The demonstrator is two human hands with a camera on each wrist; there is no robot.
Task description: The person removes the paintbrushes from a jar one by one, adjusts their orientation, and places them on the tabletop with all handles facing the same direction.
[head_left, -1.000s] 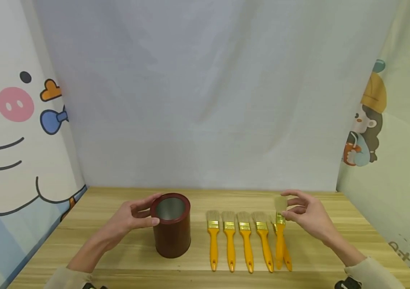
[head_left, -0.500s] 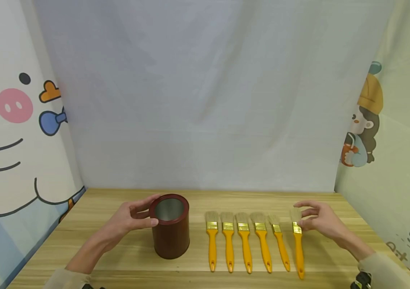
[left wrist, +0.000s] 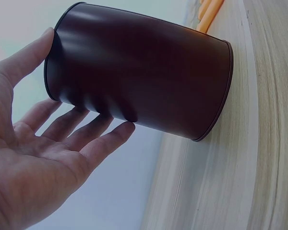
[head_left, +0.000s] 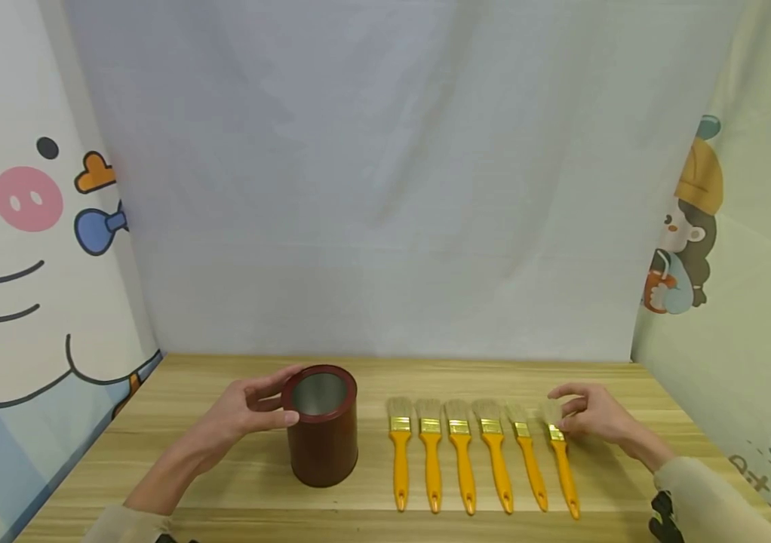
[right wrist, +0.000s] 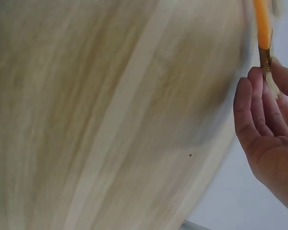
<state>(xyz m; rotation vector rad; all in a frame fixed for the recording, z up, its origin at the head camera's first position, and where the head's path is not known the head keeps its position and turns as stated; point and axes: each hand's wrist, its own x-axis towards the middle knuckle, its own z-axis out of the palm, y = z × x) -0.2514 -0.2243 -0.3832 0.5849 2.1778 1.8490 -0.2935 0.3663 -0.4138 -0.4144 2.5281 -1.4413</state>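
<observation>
At the left of the head view an open-topped dark red can (head_left: 323,452) stands upright on the wooden table. My left hand (head_left: 236,411) holds it near the rim, thumb on the near side and fingers on the far side; the left wrist view shows the fingertips against its wall. My right hand (head_left: 592,415) pinches the rightmost paintbrush (head_left: 565,471) by its bristle end, between thumb and fingers. That brush has a yellow handle and a gold metal band, and its handle points toward me. Part of its bristles is hidden by the fingers.
Between the can and the right hand, several similar paintbrushes (head_left: 431,460) lie side by side, bristles away from me. The wooden table (head_left: 256,494) ends at a grey cloth backdrop (head_left: 385,226). Printed cloths hang at both sides.
My right hand has carried the paintbrush right from over its neighbour and lowered it to the end of the row, where it now slants like the others. The left hand and can stay put.
</observation>
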